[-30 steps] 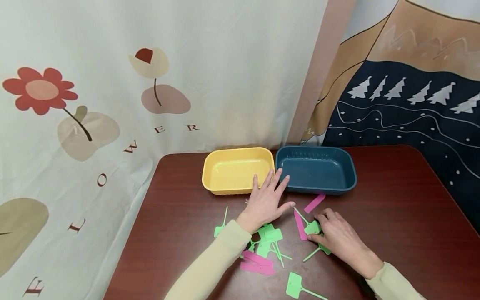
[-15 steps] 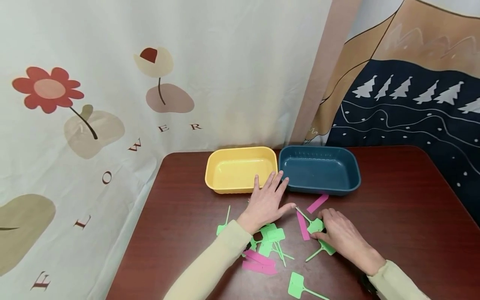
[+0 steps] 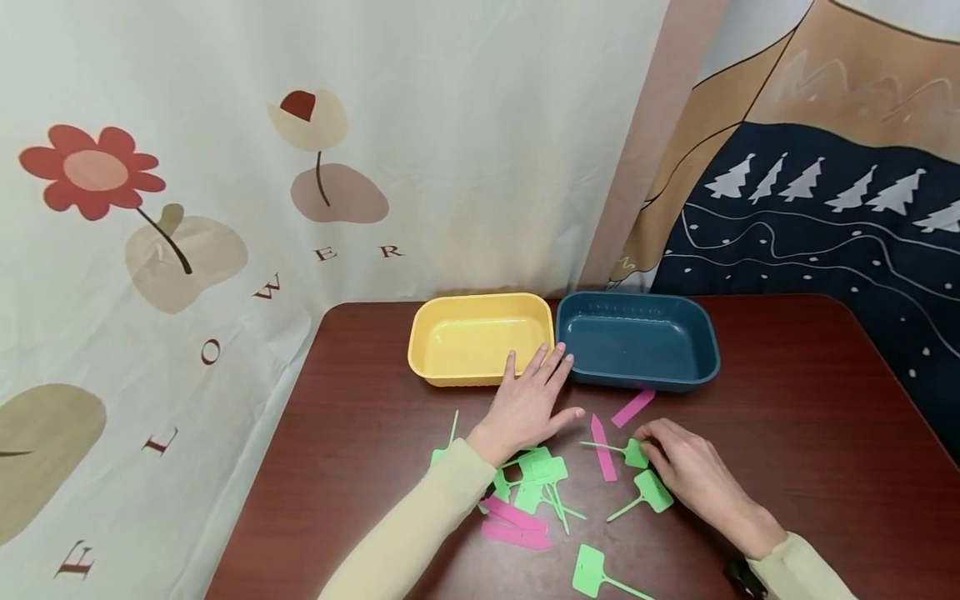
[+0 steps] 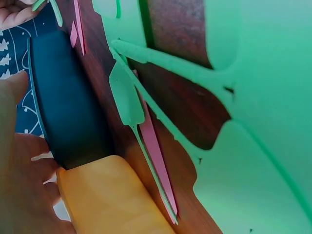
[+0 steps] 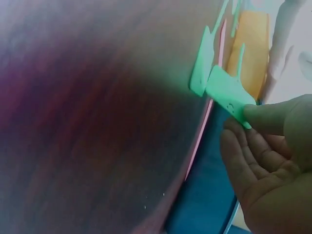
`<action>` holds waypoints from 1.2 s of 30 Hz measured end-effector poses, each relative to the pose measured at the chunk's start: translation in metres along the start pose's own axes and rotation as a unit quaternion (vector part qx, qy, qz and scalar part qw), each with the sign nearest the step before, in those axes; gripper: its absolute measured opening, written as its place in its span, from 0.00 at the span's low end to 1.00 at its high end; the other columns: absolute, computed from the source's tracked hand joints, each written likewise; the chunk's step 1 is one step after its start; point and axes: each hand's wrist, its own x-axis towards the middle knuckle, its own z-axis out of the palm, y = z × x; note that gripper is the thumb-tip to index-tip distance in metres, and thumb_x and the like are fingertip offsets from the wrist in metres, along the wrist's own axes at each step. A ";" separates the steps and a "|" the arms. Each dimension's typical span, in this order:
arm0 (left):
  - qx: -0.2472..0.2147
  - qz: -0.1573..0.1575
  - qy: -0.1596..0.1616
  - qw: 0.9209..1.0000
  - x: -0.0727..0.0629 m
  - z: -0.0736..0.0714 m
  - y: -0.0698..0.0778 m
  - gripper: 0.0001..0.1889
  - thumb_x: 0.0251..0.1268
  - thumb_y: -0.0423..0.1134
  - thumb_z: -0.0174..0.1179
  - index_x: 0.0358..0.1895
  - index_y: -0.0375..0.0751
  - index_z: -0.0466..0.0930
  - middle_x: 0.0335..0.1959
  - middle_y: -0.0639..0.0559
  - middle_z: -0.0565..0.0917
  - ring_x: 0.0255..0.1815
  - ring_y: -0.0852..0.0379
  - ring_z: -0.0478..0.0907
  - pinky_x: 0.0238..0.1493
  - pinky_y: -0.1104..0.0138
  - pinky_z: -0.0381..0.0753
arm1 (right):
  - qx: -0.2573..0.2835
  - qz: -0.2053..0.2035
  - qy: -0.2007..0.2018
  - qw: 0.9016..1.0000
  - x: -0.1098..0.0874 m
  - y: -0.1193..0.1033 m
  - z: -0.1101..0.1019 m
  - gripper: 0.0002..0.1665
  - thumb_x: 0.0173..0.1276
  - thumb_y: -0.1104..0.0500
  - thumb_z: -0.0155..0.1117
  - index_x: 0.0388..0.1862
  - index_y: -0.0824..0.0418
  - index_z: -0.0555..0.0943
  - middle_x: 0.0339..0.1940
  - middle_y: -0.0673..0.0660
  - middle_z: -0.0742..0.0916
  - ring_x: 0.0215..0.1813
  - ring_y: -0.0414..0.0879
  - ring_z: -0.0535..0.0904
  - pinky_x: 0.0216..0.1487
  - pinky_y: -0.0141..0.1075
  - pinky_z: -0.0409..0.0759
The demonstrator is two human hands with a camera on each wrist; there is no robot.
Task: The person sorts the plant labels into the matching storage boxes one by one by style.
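Observation:
My right hand (image 3: 699, 473) pinches the flat head of a green T-shaped plant label (image 5: 226, 90) between thumb and fingers, its stem pointing left across a pink strip label (image 3: 602, 450). Just below it, a second green plant label (image 3: 654, 492) lies on the table. My left hand (image 3: 522, 410) is spread with straight fingers, the fingertips at the near rims of the yellow tray (image 3: 427, 382) and the dark blue tray (image 3: 667, 385). Under the left wrist sits a loose pile of green plant labels (image 3: 542, 471), with pink labels (image 3: 517, 533) at its near side.
Both trays stand side by side at the back of the brown table (image 3: 795, 392), before a printed curtain (image 3: 465, 150). One more pink label (image 3: 633, 408) lies near the blue tray. A single green label (image 3: 590, 571) lies at the front, another (image 3: 454, 429) left of the pile.
My right hand has taken hold of the green label and drawn it off the one beneath, its stem swinging from slanted to nearly level. The left hand has stayed almost in place.

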 end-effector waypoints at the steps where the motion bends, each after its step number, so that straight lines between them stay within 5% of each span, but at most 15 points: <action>1: -0.001 0.000 -0.001 1.000 0.000 -0.001 0.000 0.44 0.74 0.73 0.43 0.84 0.50 0.53 0.85 0.52 0.50 0.86 0.50 0.42 0.78 0.37 0.45 | 0.001 -0.007 0.010 1.000 0.000 0.001 -0.001 0.17 0.57 0.72 0.78 0.39 0.55 0.84 0.35 0.44 0.84 0.34 0.36 0.79 0.34 0.39 0.83; 7: -0.003 0.000 0.001 1.000 -0.002 -0.001 -0.003 0.44 0.75 0.73 0.43 0.84 0.50 0.54 0.85 0.52 0.50 0.86 0.49 0.43 0.78 0.37 0.47 | 0.008 -0.006 0.035 0.999 0.008 0.005 -0.017 0.18 0.57 0.72 0.78 0.40 0.53 0.85 0.37 0.42 0.84 0.37 0.37 0.81 0.38 0.35 0.83; 14: 0.001 -0.002 0.006 1.000 -0.002 -0.001 -0.003 0.45 0.74 0.73 0.44 0.84 0.49 0.55 0.85 0.51 0.51 0.86 0.49 0.43 0.78 0.36 0.46 | 0.011 0.012 0.077 0.997 0.029 0.011 -0.048 0.18 0.59 0.74 0.76 0.43 0.57 0.85 0.43 0.50 0.85 0.42 0.42 0.79 0.45 0.13 0.70; 24: 0.006 -0.006 0.004 1.000 -0.002 -0.001 -0.002 0.44 0.74 0.73 0.44 0.84 0.50 0.55 0.85 0.52 0.51 0.86 0.49 0.42 0.78 0.36 0.47 | 0.012 0.034 0.090 0.995 0.070 0.022 -0.074 0.14 0.65 0.74 0.71 0.47 0.63 0.85 0.44 0.56 0.85 0.41 0.46 0.78 0.46 0.10 0.65; 30: -0.001 -0.004 0.010 1.000 -0.002 0.001 0.001 0.44 0.74 0.72 0.45 0.84 0.50 0.55 0.85 0.52 0.51 0.86 0.50 0.43 0.78 0.36 0.46 | 0.021 0.040 0.069 0.997 0.095 0.036 -0.067 0.11 0.69 0.71 0.68 0.48 0.62 0.86 0.45 0.58 0.85 0.42 0.50 0.79 0.44 0.13 0.66; 36: 0.003 -0.002 0.015 1.000 -0.002 0.003 0.002 0.44 0.74 0.73 0.45 0.84 0.51 0.56 0.85 0.52 0.52 0.86 0.50 0.43 0.78 0.36 0.46 | 0.016 0.037 0.036 0.999 0.117 0.049 -0.057 0.08 0.71 0.70 0.67 0.47 0.64 0.86 0.44 0.61 0.86 0.43 0.53 0.79 0.46 0.45 0.81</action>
